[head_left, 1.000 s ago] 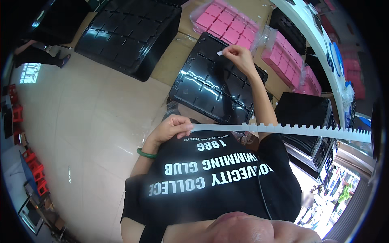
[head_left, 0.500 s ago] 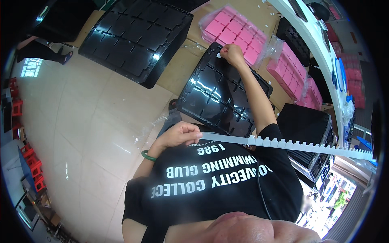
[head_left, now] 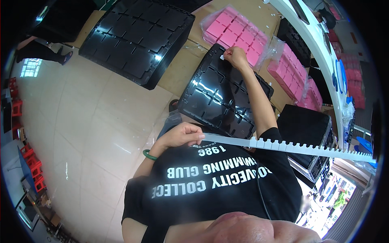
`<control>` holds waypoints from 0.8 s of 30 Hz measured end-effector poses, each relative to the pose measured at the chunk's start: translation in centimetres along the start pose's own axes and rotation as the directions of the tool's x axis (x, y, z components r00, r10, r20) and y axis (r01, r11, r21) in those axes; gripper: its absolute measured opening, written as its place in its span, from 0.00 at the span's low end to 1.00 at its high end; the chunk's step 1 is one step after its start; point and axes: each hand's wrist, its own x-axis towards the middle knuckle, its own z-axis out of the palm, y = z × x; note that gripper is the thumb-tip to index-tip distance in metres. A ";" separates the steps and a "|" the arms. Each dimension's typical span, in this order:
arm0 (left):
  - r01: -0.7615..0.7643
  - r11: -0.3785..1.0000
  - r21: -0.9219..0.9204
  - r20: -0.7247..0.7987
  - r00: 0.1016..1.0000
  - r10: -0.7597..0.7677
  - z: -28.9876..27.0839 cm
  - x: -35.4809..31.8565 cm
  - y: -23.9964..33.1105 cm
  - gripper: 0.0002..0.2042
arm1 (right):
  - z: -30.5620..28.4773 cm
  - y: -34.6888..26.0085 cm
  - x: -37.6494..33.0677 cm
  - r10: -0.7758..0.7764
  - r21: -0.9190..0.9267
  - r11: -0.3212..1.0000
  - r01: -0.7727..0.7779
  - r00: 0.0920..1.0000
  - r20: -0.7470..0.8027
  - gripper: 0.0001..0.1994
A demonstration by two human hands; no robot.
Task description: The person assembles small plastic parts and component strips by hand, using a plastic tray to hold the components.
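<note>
My left hand (head_left: 184,135), with a green bangle (head_left: 149,155) at its wrist, pinches the end of a long whitish strip (head_left: 227,139). From there the strip runs across my chest to the right. It is plain near my fingers and notched along its upper edge farther on. My right hand (head_left: 236,58) reaches to the far corner of a glossy black plastic tray (head_left: 210,95) with molded compartments. Its fingers are closed at the tray's edge, and a small white piece (head_left: 222,57) shows beside the fingertips. My right forearm hides part of the tray.
A larger stack of black trays (head_left: 133,40) stands at the far left. Pink trays (head_left: 233,28) in clear plastic lie beyond my right hand, with more pink trays (head_left: 287,71) to the right. Another black stack (head_left: 304,125) stands by my right elbow. A curved white table edge (head_left: 324,44) borders the right.
The view has shifted slightly. My right hand has edged a little to the right at the tray's corner. My left hand keeps its pinch on the strip.
</note>
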 end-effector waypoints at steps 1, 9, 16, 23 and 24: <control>0.001 1.000 0.003 -0.003 1.000 -0.001 0.0 -0.1 0.0 0.14 | 0.0 0.1 -0.2 -0.027 0.003 1.000 0.027 0.999 -0.029 0.06; 0.001 1.000 -0.005 -0.008 1.000 -0.001 0.1 -0.1 -0.4 0.15 | 0.1 -1.0 -0.3 -0.036 -0.051 0.998 0.037 0.999 0.033 0.06; -0.008 0.999 0.034 0.023 1.000 0.007 -0.1 0.4 -0.4 0.16 | 0.2 -0.9 0.0 -0.075 -0.154 0.985 0.079 0.997 0.033 0.07; 0.015 1.000 -0.026 0.034 0.999 -0.014 -0.1 0.6 -0.6 0.14 | 0.5 -0.7 -1.5 0.070 0.157 0.986 -0.061 0.996 -0.055 0.08; 0.014 1.000 -0.017 0.034 0.999 -0.013 0.0 0.7 -0.5 0.13 | 0.8 -0.6 -1.7 0.074 0.159 0.985 -0.064 0.996 -0.058 0.08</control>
